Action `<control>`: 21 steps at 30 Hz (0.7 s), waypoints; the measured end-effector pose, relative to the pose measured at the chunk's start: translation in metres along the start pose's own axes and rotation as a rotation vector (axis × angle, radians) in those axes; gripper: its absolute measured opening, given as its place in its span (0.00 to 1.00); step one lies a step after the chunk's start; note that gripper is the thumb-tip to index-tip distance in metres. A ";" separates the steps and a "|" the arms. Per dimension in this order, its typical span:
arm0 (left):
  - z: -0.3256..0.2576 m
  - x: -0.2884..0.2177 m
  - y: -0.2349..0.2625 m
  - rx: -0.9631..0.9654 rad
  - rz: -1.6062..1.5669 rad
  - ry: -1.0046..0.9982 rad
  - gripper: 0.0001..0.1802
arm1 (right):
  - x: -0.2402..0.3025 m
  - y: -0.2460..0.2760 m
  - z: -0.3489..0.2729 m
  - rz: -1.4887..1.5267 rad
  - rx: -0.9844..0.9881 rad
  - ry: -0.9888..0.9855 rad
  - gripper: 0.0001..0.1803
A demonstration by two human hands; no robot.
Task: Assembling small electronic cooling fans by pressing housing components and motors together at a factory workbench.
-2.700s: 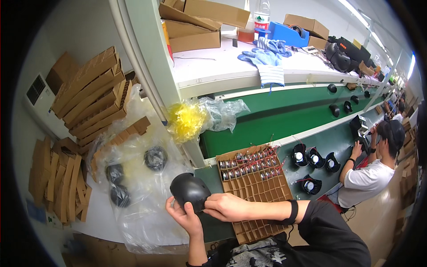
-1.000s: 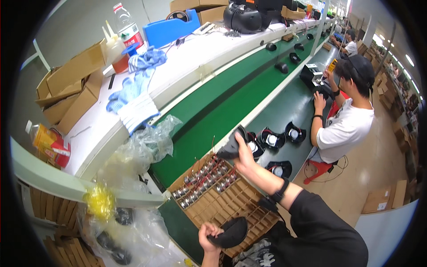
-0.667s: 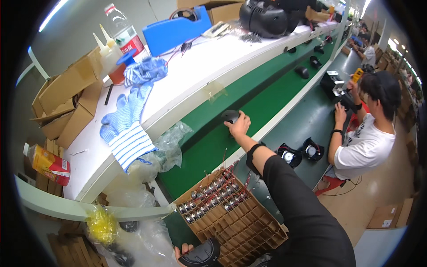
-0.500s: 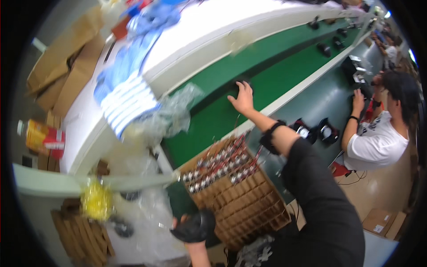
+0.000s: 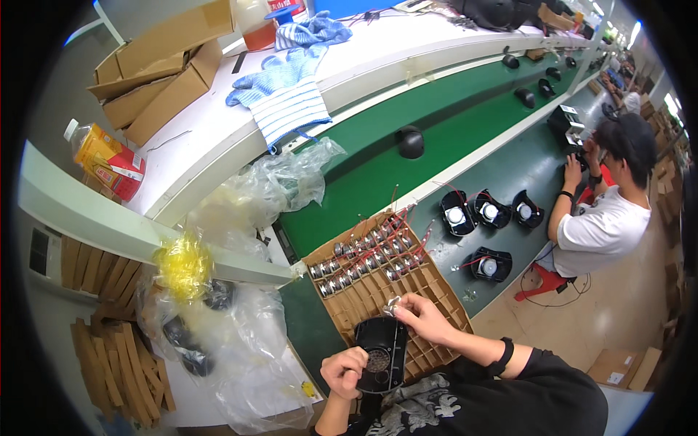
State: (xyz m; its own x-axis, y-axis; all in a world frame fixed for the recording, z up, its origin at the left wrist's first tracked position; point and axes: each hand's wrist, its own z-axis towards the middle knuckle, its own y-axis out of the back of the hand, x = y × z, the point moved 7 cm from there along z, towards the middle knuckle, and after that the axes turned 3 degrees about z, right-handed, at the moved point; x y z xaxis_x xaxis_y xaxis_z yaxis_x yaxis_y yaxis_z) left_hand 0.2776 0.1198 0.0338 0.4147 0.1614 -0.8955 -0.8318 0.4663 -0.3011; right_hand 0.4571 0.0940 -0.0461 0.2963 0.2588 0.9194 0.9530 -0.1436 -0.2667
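Note:
My left hand [image 5: 344,372] is closed around the edge of a black plastic housing [image 5: 393,347], whose hollow inside faces up and shows a round perforated grille. Just above the housing's far end, my right hand [image 5: 427,320] pinches a small silver speaker [image 5: 392,306] between thumb and fingers. Under both hands lies a divided cardboard tray [image 5: 339,308]; its far rows hold several silver speakers [image 5: 358,269] with red wires, while nearer cells show bare cardboard. To the right, several black housings [image 5: 456,215] with round speakers inside rest on the dark green bench.
Beyond the tray runs a green conveyor belt [image 5: 349,196] carrying a black housing [image 5: 410,142] and others farther off. Clear plastic bags [image 5: 251,356] hang at the left. Striped gloves [image 5: 291,109] lie on the white shelf. A co-worker [image 5: 607,218] sits at the right.
My right hand has left the black housing on the belt, come back over the tray and now pinches a speaker. My left hand has brought its housing to the right, over the tray.

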 end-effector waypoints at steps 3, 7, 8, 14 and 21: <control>-0.010 -0.029 0.000 0.130 0.220 -0.131 0.20 | -0.009 -0.011 0.004 0.032 0.057 -0.202 0.18; -0.037 -0.063 0.049 -0.071 -0.021 -0.116 0.13 | 0.004 -0.020 0.021 0.454 -0.051 -0.258 0.09; -0.051 -0.080 0.082 -0.203 -0.317 -0.251 0.15 | 0.008 0.000 0.042 0.524 -0.185 -0.193 0.09; -0.110 -0.190 0.155 -0.619 0.262 -0.588 0.17 | 0.187 -0.123 0.095 -0.561 -0.162 0.773 0.17; -0.099 -0.195 0.109 -0.517 0.710 -0.748 0.22 | 0.208 -0.269 0.102 -0.449 0.057 0.992 0.13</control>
State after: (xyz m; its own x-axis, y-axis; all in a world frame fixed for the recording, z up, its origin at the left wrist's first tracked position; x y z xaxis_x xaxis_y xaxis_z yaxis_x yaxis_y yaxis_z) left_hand 0.0693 0.0534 0.1431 -0.2365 0.8006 -0.5506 -0.9453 -0.3207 -0.0602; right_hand 0.2685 0.2834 0.1874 -0.2377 -0.6131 0.7534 0.9707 -0.1777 0.1616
